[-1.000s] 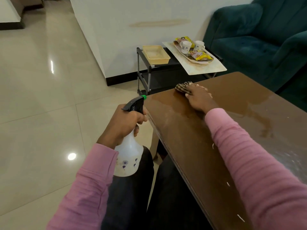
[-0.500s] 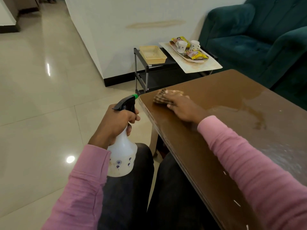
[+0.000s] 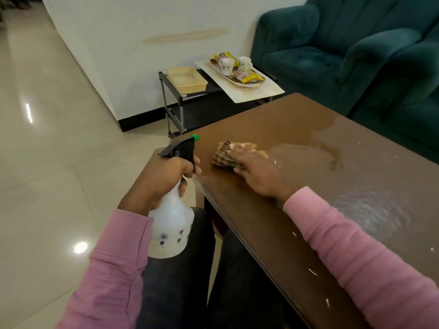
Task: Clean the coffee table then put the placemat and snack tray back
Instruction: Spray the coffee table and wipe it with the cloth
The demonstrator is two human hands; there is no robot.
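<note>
- While the right grip [image 3: 256,172] presses a folded checked cloth [image 3: 222,155] down with fingers laid flat over it rather than curled round it, the coffee table's surface [image 3: 273,124] is only partly wiped. The hand is motion-blurred.
- The cloth lies near the surface's left corner, just inside its near edge.
- Decisive relation: the unwiped wet ground lies to the right of the cloth, further along the surface. A glossy wet patch [image 3: 308,153] begins just beside the right grip, and a field of spray droplets [image 3: 370,210] sits beyond it, alongside the right sleeve. The right grip is the nearer hand, and the next stroke should, in my judgement, run rightward along the surface's near edge.
- Surface condition: dark brown, glossy, streaked where wet, with white flecks [image 3: 313,272] scattered near its near edge.
- The left grip [image 3: 164,176] is clenched round the neck of a white spray bottle [image 3: 171,224], off the surface beside its left corner, over the lap.
- Beyond the surface's far edge, the placemat [image 3: 256,95] lies on a black rack [image 3: 166,103] and carries the snack tray [image 3: 247,84] with cups and packets. Neither has been returned.
- A teal sofa [image 3: 332,55] stands behind the surface.
</note>
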